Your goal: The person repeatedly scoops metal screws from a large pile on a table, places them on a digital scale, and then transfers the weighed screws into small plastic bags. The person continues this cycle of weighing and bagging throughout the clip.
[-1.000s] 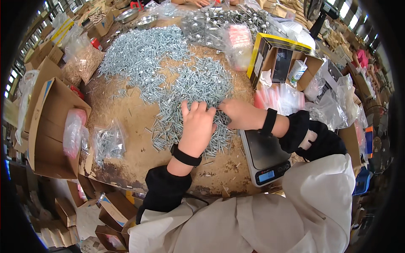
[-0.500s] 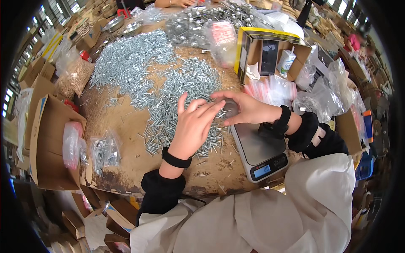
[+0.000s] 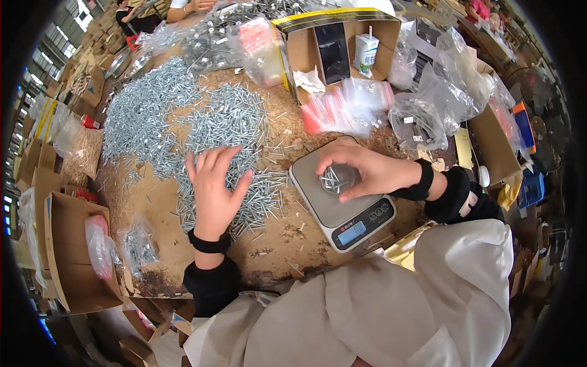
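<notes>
In my right hand (image 3: 358, 169) is a small clear cup (image 3: 342, 177) with several screws (image 3: 330, 180) inside. The hand is closed round its side, over the metal plate of a digital scale (image 3: 315, 205); whether the cup rests on the plate I cannot tell. My left hand (image 3: 215, 186) hovers, fingers spread and holding nothing, above the near part of a large spread of silvery screws (image 3: 235, 113). A second heap of screws (image 3: 143, 104) lies farther left.
Behind the scale lie small red-edged plastic bags (image 3: 342, 110) and an open cardboard box (image 3: 391, 46) holding a phone and a drink carton. Left stands another cardboard box (image 3: 67, 257) beside a bag of screws (image 3: 137, 243). Crumpled clear bags (image 3: 422, 119) lie right. A person's hand (image 3: 199, 5) shows across the table.
My right hand has brought the cup from over the screws to above the scale, and screws now show in it. My left hand has moved away from the cup, fingers spread.
</notes>
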A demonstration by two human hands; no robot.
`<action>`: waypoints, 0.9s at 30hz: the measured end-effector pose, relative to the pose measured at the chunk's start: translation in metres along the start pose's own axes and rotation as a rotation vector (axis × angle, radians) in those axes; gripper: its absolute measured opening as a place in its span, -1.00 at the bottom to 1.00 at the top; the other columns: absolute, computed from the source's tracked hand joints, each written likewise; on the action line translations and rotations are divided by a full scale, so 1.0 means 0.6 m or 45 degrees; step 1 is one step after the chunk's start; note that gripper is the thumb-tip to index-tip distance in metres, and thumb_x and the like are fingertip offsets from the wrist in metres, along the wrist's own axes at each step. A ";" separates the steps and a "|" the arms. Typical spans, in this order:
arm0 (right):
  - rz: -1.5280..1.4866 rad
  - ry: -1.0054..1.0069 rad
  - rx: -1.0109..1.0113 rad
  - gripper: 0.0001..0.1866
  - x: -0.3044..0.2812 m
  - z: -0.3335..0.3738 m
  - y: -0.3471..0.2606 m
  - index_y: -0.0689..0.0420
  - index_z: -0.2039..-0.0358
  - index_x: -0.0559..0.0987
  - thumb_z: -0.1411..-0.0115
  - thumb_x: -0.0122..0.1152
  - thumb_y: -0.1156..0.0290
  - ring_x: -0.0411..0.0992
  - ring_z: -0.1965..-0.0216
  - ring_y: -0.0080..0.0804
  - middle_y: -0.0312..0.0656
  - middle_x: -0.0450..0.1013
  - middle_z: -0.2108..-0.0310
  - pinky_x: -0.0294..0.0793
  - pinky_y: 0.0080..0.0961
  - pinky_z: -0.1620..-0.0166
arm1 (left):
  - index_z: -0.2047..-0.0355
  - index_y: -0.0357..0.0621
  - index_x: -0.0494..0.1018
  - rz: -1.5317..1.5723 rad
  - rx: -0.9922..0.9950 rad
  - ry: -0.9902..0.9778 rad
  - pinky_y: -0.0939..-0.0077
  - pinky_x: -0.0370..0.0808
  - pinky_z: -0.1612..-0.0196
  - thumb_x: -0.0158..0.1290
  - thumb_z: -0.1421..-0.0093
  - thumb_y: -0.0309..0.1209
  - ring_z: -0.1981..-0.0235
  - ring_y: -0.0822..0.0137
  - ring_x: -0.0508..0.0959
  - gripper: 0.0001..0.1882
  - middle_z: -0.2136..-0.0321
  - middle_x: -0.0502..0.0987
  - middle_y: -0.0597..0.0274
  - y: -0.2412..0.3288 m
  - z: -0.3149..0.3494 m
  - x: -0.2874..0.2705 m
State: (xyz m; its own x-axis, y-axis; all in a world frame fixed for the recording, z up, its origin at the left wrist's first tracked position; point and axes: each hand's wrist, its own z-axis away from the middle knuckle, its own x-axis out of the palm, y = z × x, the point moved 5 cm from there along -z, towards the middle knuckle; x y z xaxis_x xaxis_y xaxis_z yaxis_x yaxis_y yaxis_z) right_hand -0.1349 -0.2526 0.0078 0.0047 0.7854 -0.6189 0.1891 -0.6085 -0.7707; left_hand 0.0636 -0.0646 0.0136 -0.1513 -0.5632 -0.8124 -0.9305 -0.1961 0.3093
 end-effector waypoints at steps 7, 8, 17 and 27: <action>0.345 -0.042 -0.061 -0.21 -0.015 0.031 -0.012 0.01 -0.11 0.44 0.14 0.60 0.15 0.23 -0.26 -0.12 -0.15 0.35 -0.15 0.00 -0.06 -0.33 | 0.02 -0.01 0.53 -0.047 0.098 -0.389 -0.23 -0.02 -0.33 0.40 0.11 -0.18 -0.08 0.09 0.41 -0.40 0.04 0.50 0.19 0.028 0.004 0.038; 0.383 0.005 -0.042 -0.20 -0.029 0.033 -0.014 0.03 -0.14 0.42 0.10 0.58 0.11 0.24 -0.26 -0.12 -0.14 0.36 -0.15 0.00 -0.04 -0.33 | 0.02 0.01 0.52 -0.074 0.097 -0.423 -0.23 -0.02 -0.34 0.41 0.14 -0.18 -0.10 0.11 0.40 -0.37 0.07 0.48 0.20 0.029 0.008 0.046; 0.666 0.451 0.188 -0.53 -0.185 0.041 0.088 0.23 0.00 0.55 -0.10 0.38 0.30 0.47 -0.03 -0.04 0.03 0.52 0.03 0.37 -0.26 -0.16 | 0.33 -0.04 0.49 -0.222 0.143 -0.475 -0.14 0.05 -0.35 0.27 -0.05 -0.40 0.15 0.19 0.47 -0.80 0.36 0.50 0.32 0.051 -0.007 0.082; 1.082 0.508 0.453 -0.59 -0.175 0.095 0.232 0.12 0.02 0.57 -0.09 0.35 0.34 0.37 -0.11 0.08 -0.03 0.42 -0.06 0.36 -0.13 -0.17 | 0.38 -0.13 0.52 -0.019 0.171 -0.314 0.10 0.29 -0.14 0.19 -0.15 -0.45 0.32 0.14 0.52 -0.92 0.42 0.55 0.23 0.057 -0.037 0.051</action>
State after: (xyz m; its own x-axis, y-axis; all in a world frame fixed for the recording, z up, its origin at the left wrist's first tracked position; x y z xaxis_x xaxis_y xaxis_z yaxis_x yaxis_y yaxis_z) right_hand -0.1648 -0.4262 -0.0434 0.3427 0.0155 -0.9393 -0.3341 -0.9325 -0.1372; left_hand 0.0344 -0.1062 0.0106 -0.1985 -0.3455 -0.9172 -0.9667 -0.0852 0.2413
